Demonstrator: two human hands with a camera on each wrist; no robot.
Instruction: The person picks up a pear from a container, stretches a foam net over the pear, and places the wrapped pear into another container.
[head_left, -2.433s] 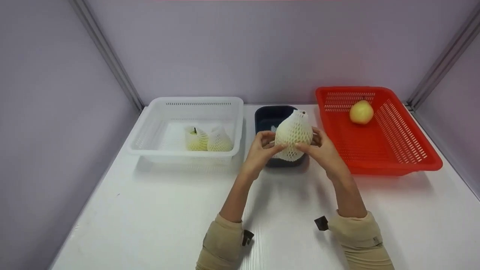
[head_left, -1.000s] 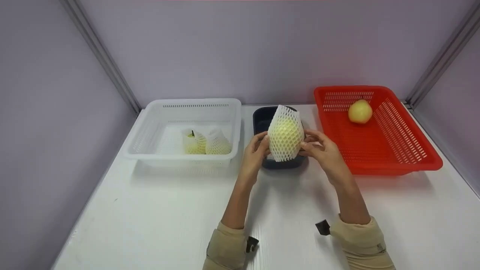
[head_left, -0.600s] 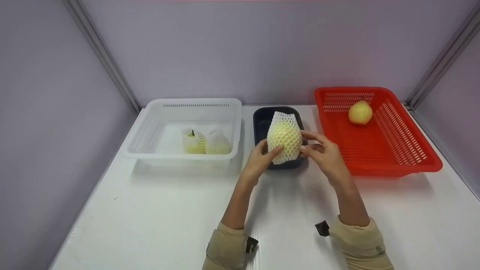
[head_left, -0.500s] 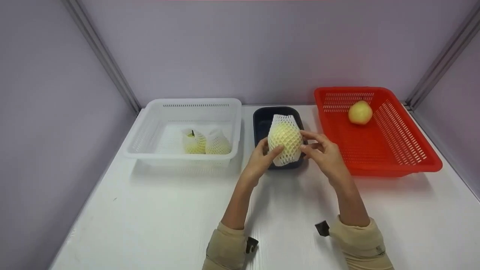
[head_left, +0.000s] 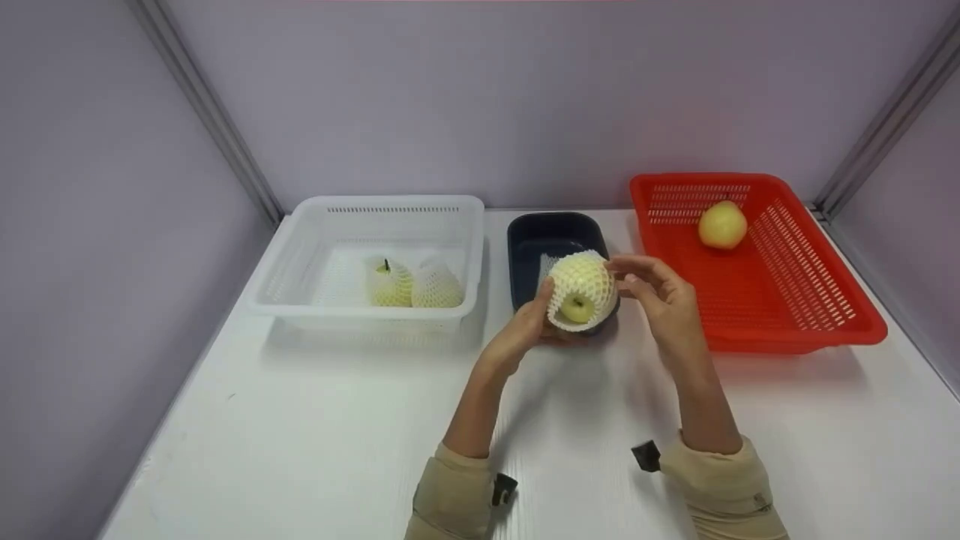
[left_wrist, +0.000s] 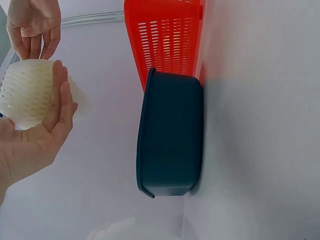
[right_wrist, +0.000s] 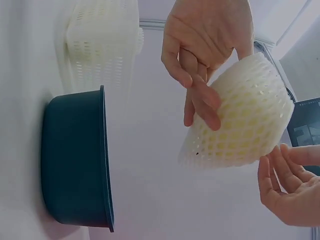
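Note:
A yellow pear point(head_left: 577, 307) sits in a white foam net sleeve point(head_left: 581, 277), one end of it bare and facing the head camera with a dark stem spot. My left hand point(head_left: 517, 334) grips it from the left and below, thumb on the near side; the left wrist view shows this hand point(left_wrist: 40, 142) curved round the net. At the pear's right side, my right hand point(head_left: 664, 300) touches the net with its fingertips. In the right wrist view the right hand's fingers point(right_wrist: 275, 167) are loosely bent against the net's edge, thumb apart.
Beneath the hands stands a dark blue tub point(head_left: 525, 247) with a piece of foam net point(head_left: 547, 264) inside. To its left, a white basket point(head_left: 300, 307) bears two netted pears point(head_left: 437, 285). On the right, a red basket point(head_left: 750, 300) holds a bare pear point(head_left: 723, 225).
The netted pear has been turned so its stem end faces the head camera. My left hand has shifted beneath it, and the right hand has eased slightly right.

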